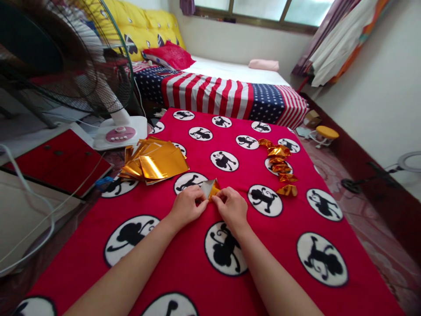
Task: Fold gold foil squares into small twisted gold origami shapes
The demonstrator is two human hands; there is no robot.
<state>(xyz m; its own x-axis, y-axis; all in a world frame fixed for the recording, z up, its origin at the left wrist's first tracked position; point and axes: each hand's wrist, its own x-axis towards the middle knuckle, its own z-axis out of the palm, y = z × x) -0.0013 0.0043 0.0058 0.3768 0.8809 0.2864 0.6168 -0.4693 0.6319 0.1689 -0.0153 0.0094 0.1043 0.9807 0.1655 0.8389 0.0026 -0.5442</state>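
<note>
Near the middle of the red patterned cloth [197, 245], a partly folded sheet of gold foil paper [210, 188] shows a grey back and a gold face. My left hand [189, 204] pinches its left side, and my right hand [232, 206] pinches its near right edge. The fingertips of both hands nearly meet and cover part of the paper. To the left lies a fanned stack of flat gold foil sheets [164, 162]. Several folded gold foil pieces [279, 167] form a curved row on the right.
A standing fan [121, 127] is at the far left, beside a red panel [57, 160] and a loose white cable. Behind the table is a bed with a flag-patterned cover [213, 94]. A yellow stool [327, 132] and a ring light [409, 161] stand to the right.
</note>
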